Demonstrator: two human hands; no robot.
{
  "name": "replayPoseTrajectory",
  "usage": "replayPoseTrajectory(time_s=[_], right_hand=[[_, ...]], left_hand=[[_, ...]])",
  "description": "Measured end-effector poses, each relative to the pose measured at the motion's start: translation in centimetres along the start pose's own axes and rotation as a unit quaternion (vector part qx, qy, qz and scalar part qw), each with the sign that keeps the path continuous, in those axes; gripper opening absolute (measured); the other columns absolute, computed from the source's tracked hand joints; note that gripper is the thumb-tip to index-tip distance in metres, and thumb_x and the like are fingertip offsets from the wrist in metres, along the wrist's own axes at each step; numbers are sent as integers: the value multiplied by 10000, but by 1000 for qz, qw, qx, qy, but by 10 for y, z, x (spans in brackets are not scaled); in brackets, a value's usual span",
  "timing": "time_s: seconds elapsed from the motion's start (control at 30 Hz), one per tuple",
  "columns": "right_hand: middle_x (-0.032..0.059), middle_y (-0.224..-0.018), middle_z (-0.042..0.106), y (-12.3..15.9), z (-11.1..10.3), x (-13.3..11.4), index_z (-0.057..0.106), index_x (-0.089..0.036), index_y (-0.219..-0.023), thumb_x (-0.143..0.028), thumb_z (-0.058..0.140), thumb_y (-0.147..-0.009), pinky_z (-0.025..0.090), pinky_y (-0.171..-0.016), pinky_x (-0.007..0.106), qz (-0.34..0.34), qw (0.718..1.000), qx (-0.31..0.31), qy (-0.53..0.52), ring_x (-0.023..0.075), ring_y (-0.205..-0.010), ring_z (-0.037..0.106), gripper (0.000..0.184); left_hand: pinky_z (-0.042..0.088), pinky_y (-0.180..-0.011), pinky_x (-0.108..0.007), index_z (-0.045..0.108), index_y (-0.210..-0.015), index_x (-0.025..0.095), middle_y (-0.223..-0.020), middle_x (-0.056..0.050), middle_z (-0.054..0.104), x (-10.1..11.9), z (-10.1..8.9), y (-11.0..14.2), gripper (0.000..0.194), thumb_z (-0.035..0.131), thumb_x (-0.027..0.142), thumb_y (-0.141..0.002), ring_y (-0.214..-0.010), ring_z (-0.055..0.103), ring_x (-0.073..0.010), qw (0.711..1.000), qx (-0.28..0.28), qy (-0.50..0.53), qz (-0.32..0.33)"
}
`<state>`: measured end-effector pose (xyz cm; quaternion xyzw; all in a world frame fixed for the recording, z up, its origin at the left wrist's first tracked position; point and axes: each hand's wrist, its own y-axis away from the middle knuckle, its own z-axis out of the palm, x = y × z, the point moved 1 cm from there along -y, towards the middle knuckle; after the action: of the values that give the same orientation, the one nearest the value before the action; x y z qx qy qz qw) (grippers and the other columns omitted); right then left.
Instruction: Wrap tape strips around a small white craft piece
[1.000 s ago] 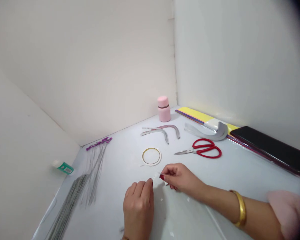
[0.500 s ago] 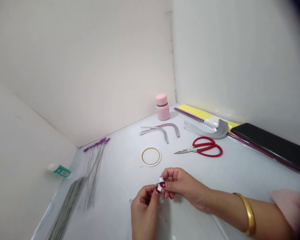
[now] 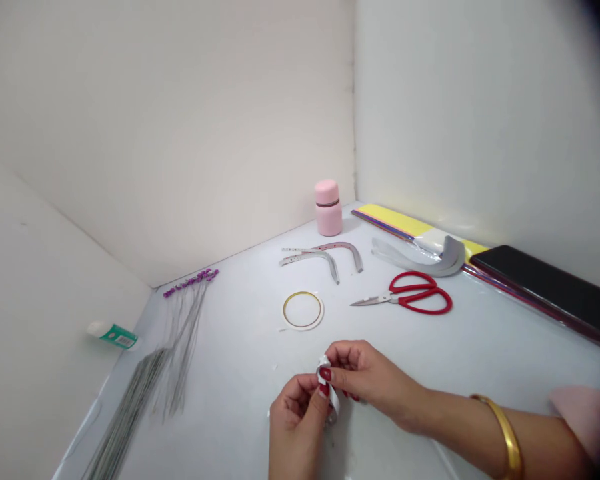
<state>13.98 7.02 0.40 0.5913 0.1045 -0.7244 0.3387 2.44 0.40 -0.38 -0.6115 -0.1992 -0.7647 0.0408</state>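
My left hand (image 3: 295,427) and my right hand (image 3: 363,377) meet low in the view, with their fingertips pinching a small curled white strip (image 3: 328,385) from both sides. Part of the strip is hidden by my fingers, and its material is hard to tell. A roll of thin gold-edged tape (image 3: 303,311) lies on the white table (image 3: 230,393) just beyond my hands. Farther right are red-handled scissors (image 3: 405,297), closed and not touched by either hand.
Two curved, dotted strips (image 3: 320,257) and a bent grey plastic piece (image 3: 425,257) lie at the back, near a pink bottle (image 3: 328,208). A black phone (image 3: 550,293) rests on yellow sheets (image 3: 395,221). Grey wires (image 3: 130,413), purple-tipped wires (image 3: 190,280) and a small tube (image 3: 114,335) lie left.
Both hands have shifted slightly right and toward me. The white strip now shows as a longer curl hanging down between my fingers.
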Motion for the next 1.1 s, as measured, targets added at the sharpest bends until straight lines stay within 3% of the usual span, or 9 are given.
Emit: replayPoseTrajectory(time_s=[0.1,0.27,0.5,0.7,0.9,1.1], right_hand=[[-62,-543,445,1,-2,0,491,-131,-682,-260,639,-704,243,-440,164,-10,1000,14,4,40,-482,351,197],[-59,-546,452,4,0,-2,496,-130,-672,-235,635,-688,244,-442,164,-2,1000,3,12,41,-484,350,175],[-64,-530,448,5,2,-2,480,-142,-661,-219,613,-698,263,-443,171,-3,999,3,43,50,-473,362,159],[-16,-667,527,6,6,0,534,-120,-709,-233,634,-705,355,-588,190,-54,991,-66,103,84,-628,450,151],[-25,-539,580,7,7,6,475,-148,-752,-290,543,-765,298,-389,148,30,987,-118,109,47,-389,419,158],[-22,-475,597,6,-3,4,494,-142,-734,-403,588,-740,261,-306,115,75,978,-185,62,28,-288,381,277]], left_hand=[[384,-510,-184,682,-697,117,-511,-5,582,1,1,1,284,716,382,-602,-503,486,-89,1000,-18,-7,13],[436,-536,-220,670,-770,134,-662,-58,666,0,-2,0,249,728,309,-603,-598,578,-145,998,40,-18,42],[437,-593,-232,681,-696,140,-637,-49,669,3,-7,0,151,674,287,-662,-625,573,-153,993,47,-74,81],[423,-602,-233,606,-714,145,-664,-34,624,4,-10,0,167,627,310,-724,-632,549,-137,998,24,-2,59],[369,-532,-206,554,-695,161,-561,15,535,3,-13,0,194,571,337,-774,-522,481,-100,999,14,-13,39],[350,-539,-215,543,-667,155,-550,15,517,6,-14,-1,203,564,325,-774,-530,467,-106,999,20,-34,34]])
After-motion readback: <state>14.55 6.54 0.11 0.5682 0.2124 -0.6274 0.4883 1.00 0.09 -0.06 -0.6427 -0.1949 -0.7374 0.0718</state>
